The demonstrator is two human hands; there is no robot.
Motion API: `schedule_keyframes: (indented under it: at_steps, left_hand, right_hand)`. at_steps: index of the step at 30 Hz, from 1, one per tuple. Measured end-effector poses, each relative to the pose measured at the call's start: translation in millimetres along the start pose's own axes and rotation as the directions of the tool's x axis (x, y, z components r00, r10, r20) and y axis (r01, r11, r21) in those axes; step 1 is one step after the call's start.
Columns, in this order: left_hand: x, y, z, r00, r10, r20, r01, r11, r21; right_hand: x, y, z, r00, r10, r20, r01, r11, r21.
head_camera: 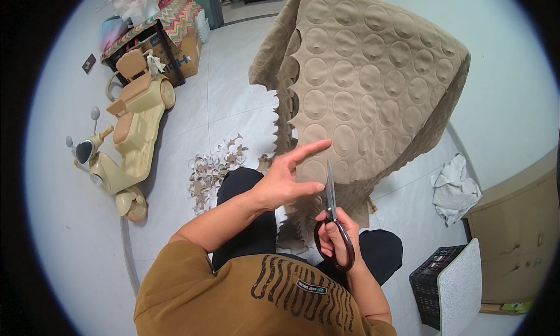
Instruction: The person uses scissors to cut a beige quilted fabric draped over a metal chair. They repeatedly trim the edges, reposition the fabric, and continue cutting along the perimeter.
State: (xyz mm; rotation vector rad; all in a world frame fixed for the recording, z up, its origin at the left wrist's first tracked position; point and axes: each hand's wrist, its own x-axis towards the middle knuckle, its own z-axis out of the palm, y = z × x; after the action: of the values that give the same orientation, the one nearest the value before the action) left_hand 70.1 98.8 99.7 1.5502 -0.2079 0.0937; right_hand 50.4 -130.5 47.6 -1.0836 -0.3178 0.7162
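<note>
A large sheet of beige-brown fabric (367, 73) with rows of outlined circles hangs in front of me, its left edge cut in scallops. My left hand (288, 178) lies at its lower left part, index finger and thumb spread around a circle, thumb tip close to the blades. In my right hand (339, 237) is a pair of scissors (330, 200) with dark handles, blades pointing up against the fabric beside that circle. The blades look nearly closed. Whether the left fingers pinch the cloth is hard to tell.
Curved fabric scraps (214, 170) lie on the tiled floor to the left. Beyond them stands a cream toy scooter (135, 139), near a cloth-covered table (175, 19). At right are a crumpled white cloth (456, 189), a black plastic crate (433, 283) and a beige cabinet (516, 235).
</note>
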Motion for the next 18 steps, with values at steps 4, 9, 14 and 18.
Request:
schedule_keyframes:
  at_steps: [4, 9, 14, 18]
  left_hand:
    - [0.4, 3.3, -0.4, 1.0, 0.025, 0.016, -0.025, 1.0, -0.005]
    - [1.0, 8.3, -0.3, 0.998, 0.051, 0.026, -0.052, 0.998, 0.023]
    - [-0.7, 12.7, -5.4, 0.999, 0.032, 0.043, -0.034, 0.999, 0.03]
    - [1.1, 12.8, -11.6, 0.997, 0.027, 0.078, -0.029, 0.999, 0.03]
  right_hand:
    - [3.2, -5.0, -5.6, 0.999, -0.038, 0.031, 0.04, 0.997, -0.06]
    - [14.3, -14.4, -0.8, 0.998, -0.055, 0.04, 0.057, 0.997, -0.049]
    - [13.2, -19.9, -5.5, 0.998, 0.026, 0.062, -0.024, 0.999, -0.035]
    - [13.4, -27.6, -12.4, 0.995, 0.059, 0.082, -0.053, 0.996, -0.076]
